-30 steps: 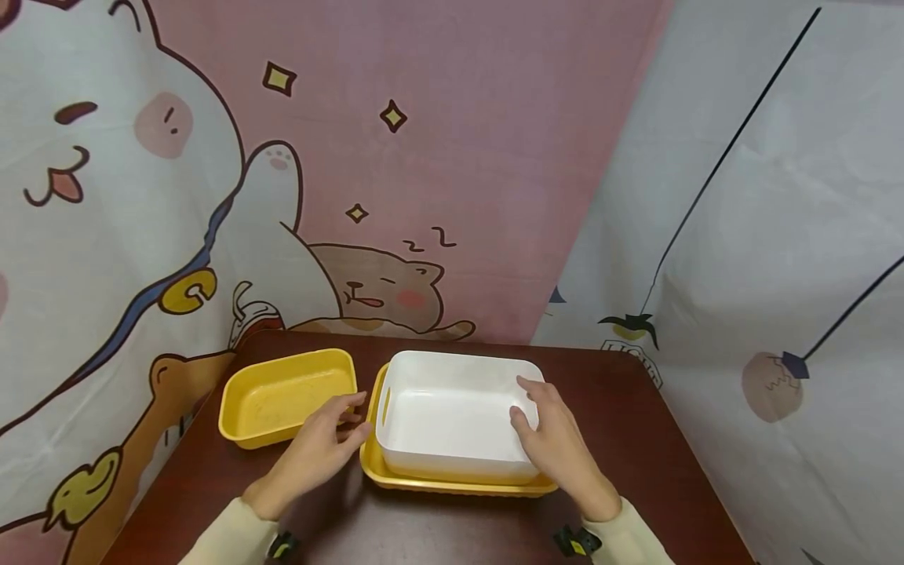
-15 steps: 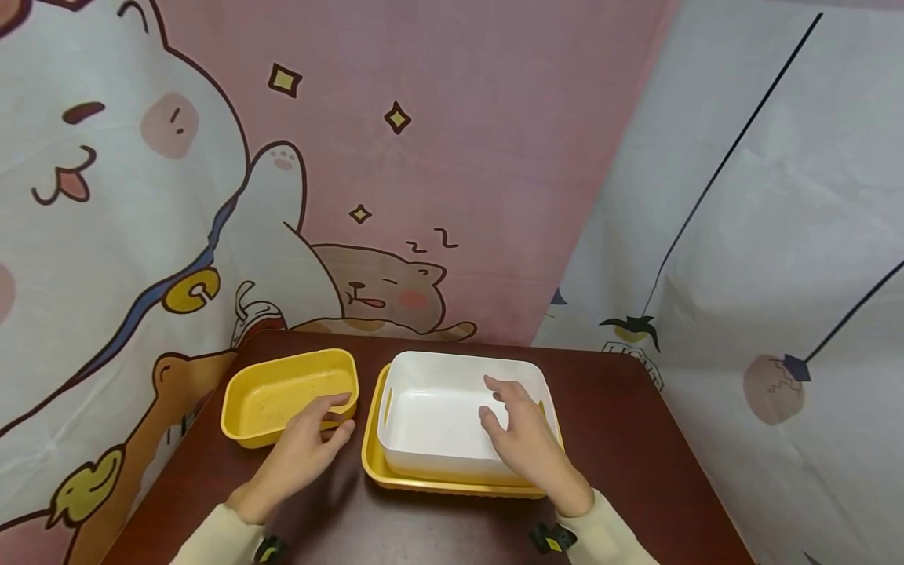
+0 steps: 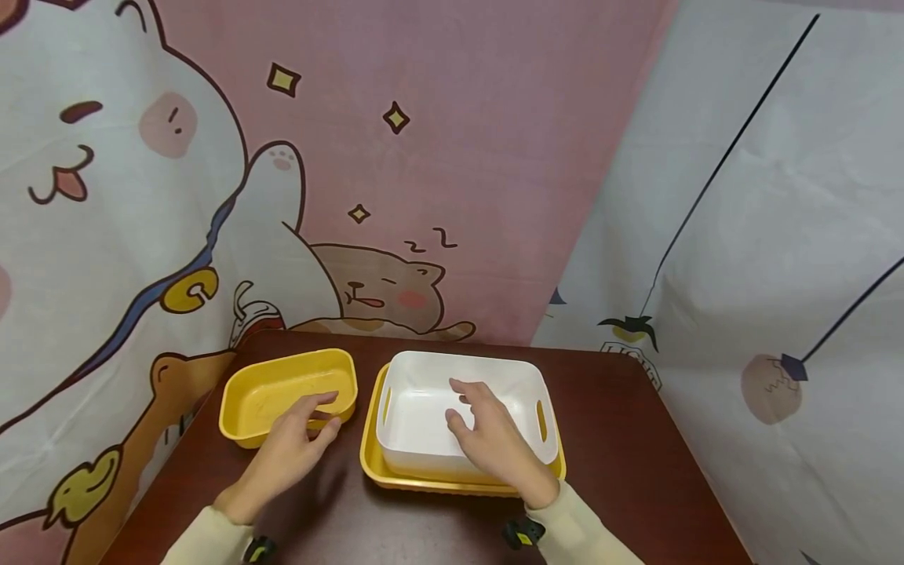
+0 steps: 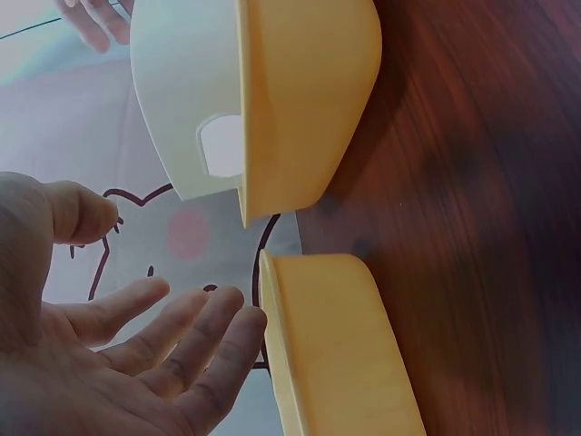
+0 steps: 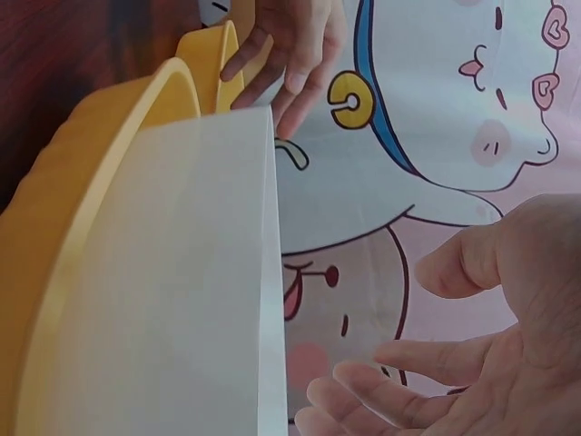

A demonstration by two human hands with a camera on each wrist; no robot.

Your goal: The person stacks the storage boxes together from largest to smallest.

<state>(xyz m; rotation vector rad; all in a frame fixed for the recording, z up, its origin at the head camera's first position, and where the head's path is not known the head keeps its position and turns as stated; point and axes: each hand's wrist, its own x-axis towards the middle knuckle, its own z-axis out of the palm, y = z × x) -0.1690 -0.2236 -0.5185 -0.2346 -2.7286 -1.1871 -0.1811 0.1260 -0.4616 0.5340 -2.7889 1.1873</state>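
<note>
A white storage basket [image 3: 424, 408] with handle slots sits nested in a larger yellow basket [image 3: 370, 464] on the table. To their left stands a smaller yellow basket [image 3: 261, 396]. My left hand [image 3: 288, 446], fingers spread and relaxed, overlaps the near right corner of that smaller basket in the head view. In the left wrist view the fingertips of this left hand [image 4: 154, 363] lie beside its rim, holding nothing. Over the white basket hovers my right hand [image 3: 490, 435], its fingers loosely bent and nothing held. The right wrist view shows this right hand [image 5: 454, 354] above the white rim.
A dark red-brown table [image 3: 614, 439] carries the baskets. Behind it and along both sides hang cloth sheets [image 3: 494, 157] printed with cartoon animals. A narrow gap separates the small yellow basket from the nested pair.
Both hands have moved left. The right hand has gone from the white basket's right end to over its middle, uncovering a handle slot; the left has shifted over the small basket. The baskets stay put.
</note>
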